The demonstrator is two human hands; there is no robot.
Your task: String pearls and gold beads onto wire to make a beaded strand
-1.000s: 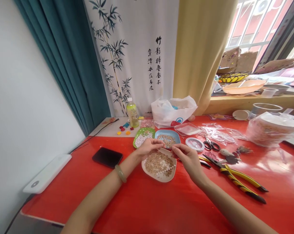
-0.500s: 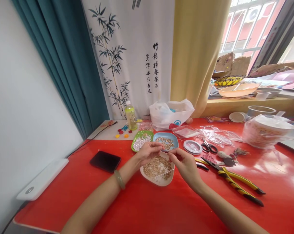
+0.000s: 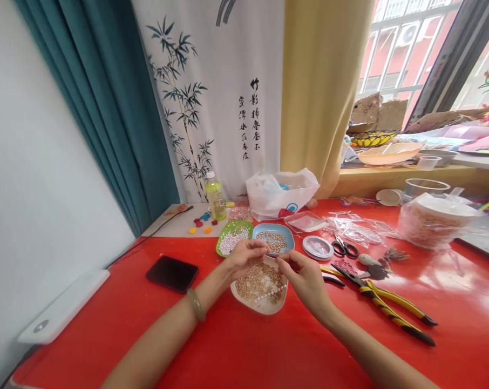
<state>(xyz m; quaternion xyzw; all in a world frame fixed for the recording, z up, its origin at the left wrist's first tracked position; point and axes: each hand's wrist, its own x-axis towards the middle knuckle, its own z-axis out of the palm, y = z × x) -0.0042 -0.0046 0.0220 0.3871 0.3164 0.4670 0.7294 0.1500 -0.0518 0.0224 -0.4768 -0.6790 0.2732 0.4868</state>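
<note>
Here are both hands, raised over the near white dish [image 3: 264, 309], fingertips close together but with a small gap between them. The left hand [image 3: 246, 258], a pale green bangle [image 3: 196, 304] on its wrist, has thumb and forefinger brought together in a pinch; whatever may sit between them is too small to make out, so I can't tell if it grips anything. The right hand [image 3: 304, 276] faces it, fingers curled and thumb against forefinger, and again I can't tell what, if anything, is pinched there. Below them, gold beads [image 3: 250, 283] fill much of the dish, with white beads [image 3: 264, 294] among them toward the right side, blurred at this range. Just behind, a blue dish [image 3: 291, 238] carries more gold beads, and next to it on the left a green dish [image 3: 250, 227] holds white ones. Over to the right, a spool [image 3: 317, 247] lies near the black-handled scissors [image 3: 345, 248], and yellow-and-black pliers [image 3: 390, 308] stretch across the red table [image 3: 228, 351]. On the left, a dark phone [image 3: 172, 274] lies flat, well apart from the dishes; at the back a bottle [image 3: 215, 200] stands upright near a white plastic bag [image 3: 269, 197].
</note>
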